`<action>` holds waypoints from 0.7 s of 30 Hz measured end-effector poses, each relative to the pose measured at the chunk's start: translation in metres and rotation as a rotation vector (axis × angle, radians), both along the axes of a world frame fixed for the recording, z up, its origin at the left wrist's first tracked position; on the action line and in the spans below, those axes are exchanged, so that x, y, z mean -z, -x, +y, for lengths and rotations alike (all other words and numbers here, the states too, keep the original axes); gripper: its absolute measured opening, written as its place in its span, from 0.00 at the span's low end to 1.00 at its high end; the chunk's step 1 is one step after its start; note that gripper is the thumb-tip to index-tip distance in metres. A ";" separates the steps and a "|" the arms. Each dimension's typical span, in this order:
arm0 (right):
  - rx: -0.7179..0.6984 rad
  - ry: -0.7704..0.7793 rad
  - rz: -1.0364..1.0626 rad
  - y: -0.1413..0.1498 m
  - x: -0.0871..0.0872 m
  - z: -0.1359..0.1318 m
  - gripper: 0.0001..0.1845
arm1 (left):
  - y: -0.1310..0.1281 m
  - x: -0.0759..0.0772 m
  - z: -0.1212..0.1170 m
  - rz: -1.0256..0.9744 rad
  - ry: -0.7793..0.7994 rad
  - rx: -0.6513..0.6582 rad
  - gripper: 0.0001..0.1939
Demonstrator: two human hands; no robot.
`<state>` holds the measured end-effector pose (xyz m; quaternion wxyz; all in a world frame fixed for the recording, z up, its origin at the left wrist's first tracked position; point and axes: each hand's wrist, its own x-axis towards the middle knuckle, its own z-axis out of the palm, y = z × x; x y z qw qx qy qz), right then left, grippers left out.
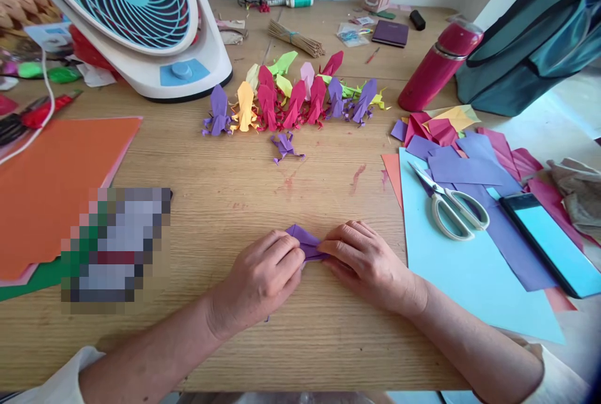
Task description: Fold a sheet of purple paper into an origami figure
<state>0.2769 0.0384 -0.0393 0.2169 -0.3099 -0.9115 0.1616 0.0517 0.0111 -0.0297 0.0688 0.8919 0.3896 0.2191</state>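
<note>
A small folded piece of purple paper (306, 241) is held between my two hands just above the table's near middle. My left hand (267, 275) is closed on its left side, the fingers curled over it. From the right, my right hand (369, 260) pinches the other end with thumb and fingertips. The lower part of the paper is hidden by my fingers. Beyond the hands lies a small purple folded paper figure (284, 146). Behind it stands a row of similar paper figures (295, 103) in purple, yellow, red, pink and green.
At the right, scissors (453, 200) rest on light blue paper (436, 279), near purple scraps and a phone (547, 241). A red bottle (439, 66) and teal bag (526, 47) stand behind. A white fan (188, 72) and orange paper (56, 185) are at the left.
</note>
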 end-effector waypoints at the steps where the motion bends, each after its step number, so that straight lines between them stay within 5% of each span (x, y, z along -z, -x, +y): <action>1: -0.001 0.003 0.000 0.000 0.000 0.000 0.08 | 0.000 0.000 0.000 -0.009 0.011 -0.003 0.09; 13: 0.012 0.040 0.067 0.003 0.001 -0.003 0.13 | 0.002 0.002 -0.003 0.069 0.032 0.007 0.07; 21: 0.044 0.178 0.110 0.003 -0.001 -0.002 0.08 | 0.000 0.003 -0.003 -0.005 0.108 -0.035 0.10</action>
